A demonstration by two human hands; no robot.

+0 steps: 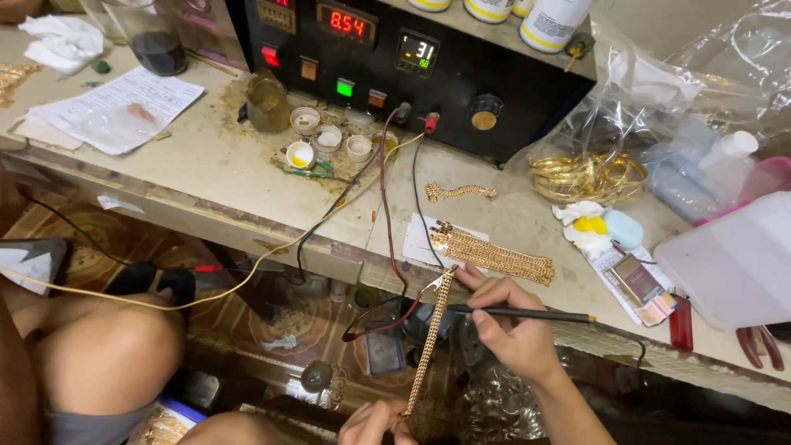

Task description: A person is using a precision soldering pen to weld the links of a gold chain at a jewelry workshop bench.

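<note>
A gold chain (430, 342) is held taut below the bench edge, at six o'clock in the view.

Its lower end is pinched in the left hand (375, 423) and its top is gripped by a clip (441, 280), so it hangs straight for the black pen-like tool (527, 314) grasped in the right hand (511, 325). At twelve o'clock, more gold chains (494, 255) are laid on white paper (422, 241); beyond stands a black power unit (412, 74).

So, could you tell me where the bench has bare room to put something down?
The widest bare patch lies between the printed paper sheet and the small pots, running to the front edge. Another lies between the short gold chain and the bangles. Around the chain pile and right hand it is crowded.
</note>
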